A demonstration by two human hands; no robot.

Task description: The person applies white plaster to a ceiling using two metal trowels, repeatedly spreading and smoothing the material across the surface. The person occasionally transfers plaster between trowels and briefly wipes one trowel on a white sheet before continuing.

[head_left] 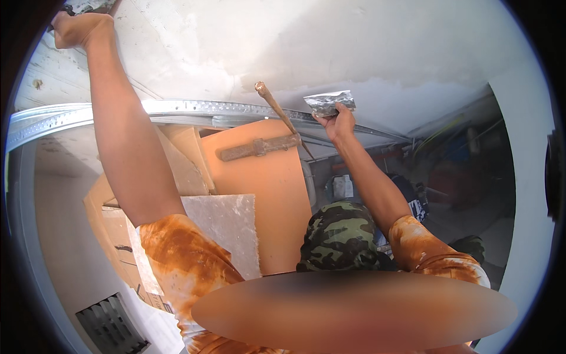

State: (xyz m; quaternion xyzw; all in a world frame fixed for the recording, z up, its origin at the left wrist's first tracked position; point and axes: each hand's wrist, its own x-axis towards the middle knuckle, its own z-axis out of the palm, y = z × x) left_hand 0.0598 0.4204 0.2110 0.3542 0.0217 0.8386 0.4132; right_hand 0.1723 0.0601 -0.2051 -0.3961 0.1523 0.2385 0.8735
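Note:
My right hand [339, 123] grips a flat silver plasterer's blade [331, 105], thumb and fingers closed on its near edge. The blade is close to the pale, patchily plastered wall [365, 41]. Stretched far to the upper left, my left hand [81, 29] has its fingers bent round something dark by the picture's rim. What it holds is mostly cut off there. Between my arms, a worn hammer-like tool [239, 151] with a long wooden handle rests on an orange-brown board [271, 206].
A perforated metal profile [194, 108] runs across below the wall. A rough grey-white sheet [227, 221] lies over the boards. My camouflage-clad leg [339, 236] is bent beside it. Dim clutter [442, 177] fills the right side, and a dark slatted vent [112, 324] shows at lower left.

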